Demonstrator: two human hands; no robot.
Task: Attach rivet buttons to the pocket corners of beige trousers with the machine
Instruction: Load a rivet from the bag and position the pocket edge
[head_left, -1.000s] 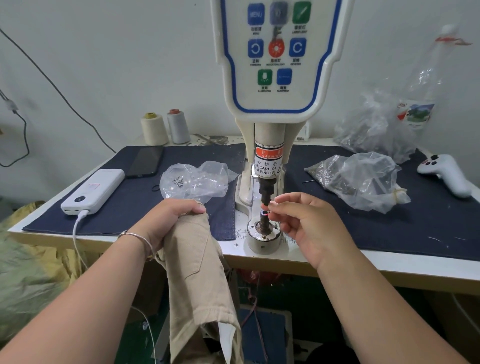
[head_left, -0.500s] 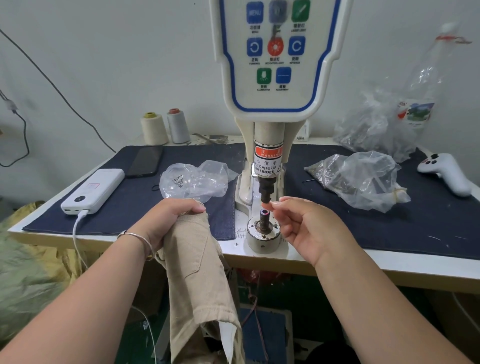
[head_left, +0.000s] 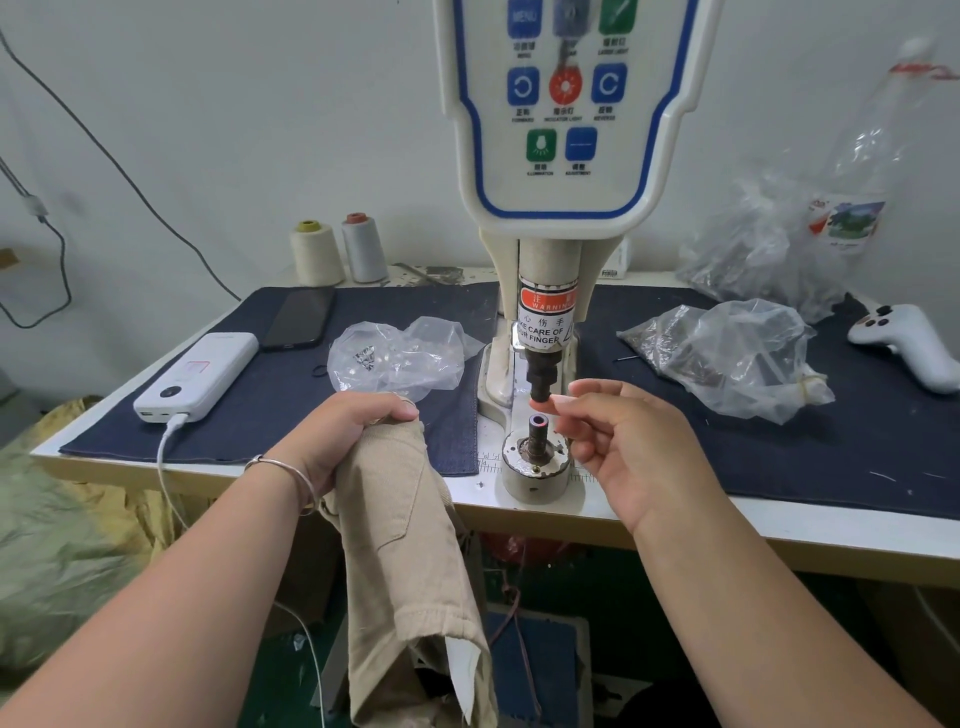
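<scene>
The beige trousers (head_left: 410, 551) hang over the table's front edge, and my left hand (head_left: 343, 436) grips their top in a fist. The rivet machine (head_left: 566, 156) stands at the centre, with its black upper punch (head_left: 540, 376) above the lower die post (head_left: 538, 436) on a round base. My right hand (head_left: 623, 447) is just right of the die. Its thumb and index fingertip pinch a tiny rivet button (head_left: 540, 403) right under the punch tip, lit red by the machine's light. The fingertips mostly hide the button.
Dark blue cloth (head_left: 291, 395) covers the table. A clear bag (head_left: 400, 358) lies left of the machine, and other plastic bags (head_left: 737, 358) of small parts lie to the right. A power bank (head_left: 200, 376), a phone (head_left: 301, 317), thread cones (head_left: 337, 249) and a white controller (head_left: 909, 345) are also there.
My right hand's fingertips have risen slightly from beside the lower die post to the tip of the upper punch. My left hand and the trousers have stayed put.
</scene>
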